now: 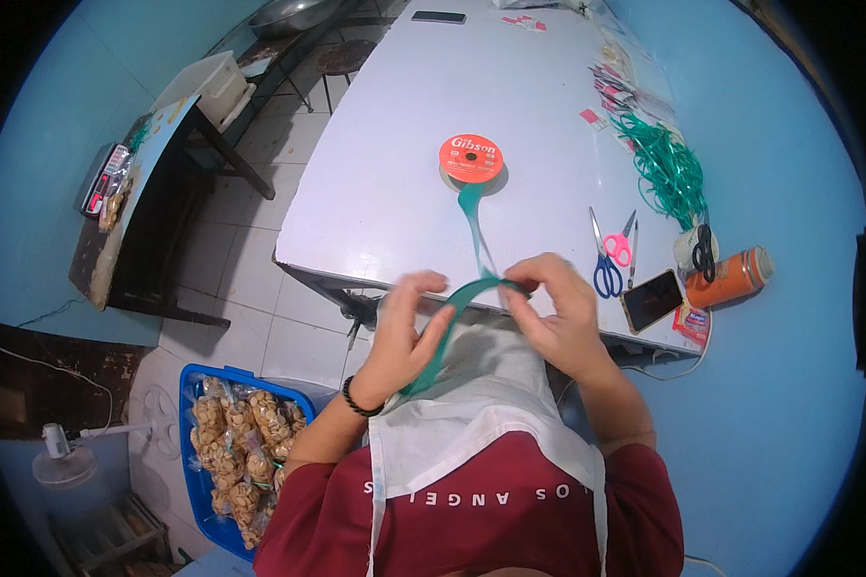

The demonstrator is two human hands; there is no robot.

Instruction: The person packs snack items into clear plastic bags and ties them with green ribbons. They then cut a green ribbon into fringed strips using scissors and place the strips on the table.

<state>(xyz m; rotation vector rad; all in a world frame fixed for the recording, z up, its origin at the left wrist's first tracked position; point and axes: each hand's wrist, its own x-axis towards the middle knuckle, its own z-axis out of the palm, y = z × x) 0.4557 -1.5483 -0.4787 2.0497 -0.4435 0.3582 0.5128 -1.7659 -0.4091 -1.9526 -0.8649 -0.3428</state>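
Observation:
A green ribbon (456, 306) runs from a spool with an orange Gibson label (471, 158) on the white table (382, 166) toward me. My right hand (559, 317) pinches the ribbon between thumb and fingers, just over the table's near edge. From there the band arches left and hangs over my white apron (476, 375). My left hand (409, 332), slightly blurred, has its fingers spread. Its thumb lies close against the hanging band; whether it touches is unclear.
Blue-handled scissors (606, 270), pink-handled scissors (618, 245), a phone (652, 301) and an orange bottle (729, 278) lie at right. Behind them sits a bundle of green ribbon strips (667, 169). Bagged round snacks (234, 454) fill a blue tub (187, 433) at my left.

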